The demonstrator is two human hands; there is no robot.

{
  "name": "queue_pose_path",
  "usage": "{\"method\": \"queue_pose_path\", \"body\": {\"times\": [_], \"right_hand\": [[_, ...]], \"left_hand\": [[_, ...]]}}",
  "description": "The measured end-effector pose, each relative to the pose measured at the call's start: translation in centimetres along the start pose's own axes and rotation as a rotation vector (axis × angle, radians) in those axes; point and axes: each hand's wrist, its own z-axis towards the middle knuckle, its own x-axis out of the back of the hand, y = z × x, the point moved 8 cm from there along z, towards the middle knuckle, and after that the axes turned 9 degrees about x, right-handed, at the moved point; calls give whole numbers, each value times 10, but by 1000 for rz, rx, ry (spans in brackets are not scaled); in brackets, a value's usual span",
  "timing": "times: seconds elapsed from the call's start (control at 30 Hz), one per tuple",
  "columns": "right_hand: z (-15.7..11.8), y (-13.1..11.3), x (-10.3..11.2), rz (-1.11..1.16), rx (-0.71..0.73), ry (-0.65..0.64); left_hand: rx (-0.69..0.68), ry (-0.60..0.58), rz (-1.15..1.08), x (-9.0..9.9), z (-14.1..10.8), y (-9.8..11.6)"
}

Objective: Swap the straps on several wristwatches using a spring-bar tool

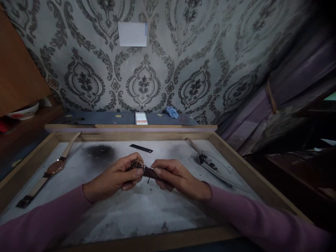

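Observation:
My left hand (122, 174) grips a round wristwatch (137, 167) by its case, thumb across the edge of the dial. At the case's right side, a dark brown watch strap (150, 172) is pinched in my right hand (174, 176). Strap and case meet between the two hands; whether they are joined I cannot make out. A thin dark sliver hangs just below the strap. Behind my hands lies a flat black blade (141, 148). Another wristwatch (55, 168) with a tan strap is stretched out at the left.
A wood-rimmed tray (157, 135) with a pale, smudged bottom surrounds the work. Inside, at the right, lie a dark tool or strap piece (206, 160) and a long thin strip (222, 177). Beyond the rim are a blue cloth (172, 112) and a white card (141, 118).

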Motion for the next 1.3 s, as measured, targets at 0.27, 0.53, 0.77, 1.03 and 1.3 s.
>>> {"method": "queue_pose_path", "body": {"times": [0.27,0.53,0.77,1.03,1.3], "right_hand": [[-1,3,-2,100,-72,-45],[0,3,-3,7,-78,-95],[2,-5,-1,-148,17,-20],[4,-7,0,-155,69,49],[3,0,3,-49,-30,55]], "left_hand": [[-23,23,9,1,-2,2],[-36,53,116,5,-2,1],[-33,61,165,6,0,1],[-70,80,96,4,1,-1],[-96,130,3,0,0,-2]]}}
